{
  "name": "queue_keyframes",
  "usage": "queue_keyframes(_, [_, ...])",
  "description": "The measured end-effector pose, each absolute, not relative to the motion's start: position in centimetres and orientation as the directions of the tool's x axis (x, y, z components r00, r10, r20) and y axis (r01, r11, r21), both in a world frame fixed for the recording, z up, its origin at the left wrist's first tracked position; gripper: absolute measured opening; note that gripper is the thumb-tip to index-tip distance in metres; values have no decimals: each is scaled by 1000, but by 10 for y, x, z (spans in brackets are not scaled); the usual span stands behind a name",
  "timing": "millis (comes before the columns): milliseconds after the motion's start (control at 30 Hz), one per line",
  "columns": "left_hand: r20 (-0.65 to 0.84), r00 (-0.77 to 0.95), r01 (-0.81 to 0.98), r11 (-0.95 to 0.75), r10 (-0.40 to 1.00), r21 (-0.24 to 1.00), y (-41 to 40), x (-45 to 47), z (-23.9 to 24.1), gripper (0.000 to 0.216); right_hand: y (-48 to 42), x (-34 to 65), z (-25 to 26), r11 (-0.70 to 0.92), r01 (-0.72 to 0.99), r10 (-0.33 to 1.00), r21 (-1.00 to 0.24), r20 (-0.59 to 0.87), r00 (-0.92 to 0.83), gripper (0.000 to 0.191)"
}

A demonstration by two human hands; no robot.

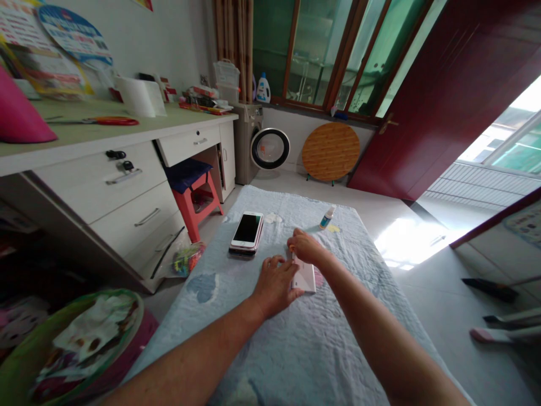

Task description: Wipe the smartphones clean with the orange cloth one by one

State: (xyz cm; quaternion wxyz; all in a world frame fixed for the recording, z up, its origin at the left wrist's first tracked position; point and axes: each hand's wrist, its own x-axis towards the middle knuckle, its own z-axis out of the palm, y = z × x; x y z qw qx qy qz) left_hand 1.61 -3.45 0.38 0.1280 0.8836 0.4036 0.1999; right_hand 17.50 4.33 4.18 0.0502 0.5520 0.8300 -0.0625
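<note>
A flat white box (304, 277) lies on the cloth-covered table (338, 338). My left hand (274, 286) grips it along its left side, thumb at the near edge and fingers toward the far left corner. At the far end of the box, my right hand (303, 246) is closed in a pinch; what its fingertips hold, if anything, is hidden. Left of the hands is a white phone (247, 229) with a dark screen, resting on a stack of similar flat items. A small spray bottle (327, 217) with a blue label stands beyond my right hand.
To the left, a desk (169, 127) carries a paper roll (139, 97) and red-handled scissors (114, 120). A red stool (196, 197) is beneath it. A full trash bin (143, 332) stands by the table's left edge. Farther back, a washing machine's round door (270, 149) hangs open.
</note>
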Motion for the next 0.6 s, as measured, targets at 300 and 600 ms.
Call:
queue_keyframes(300, [251, 623, 675, -671, 741, 305, -36, 18, 7, 47, 31, 172, 46, 502, 862, 827, -66, -255, -501, 19])
queue_keyframes(600, [229, 626, 687, -666, 745, 290, -36, 17, 10, 48, 59, 179, 34, 332, 943, 923, -8, -202, -327, 25])
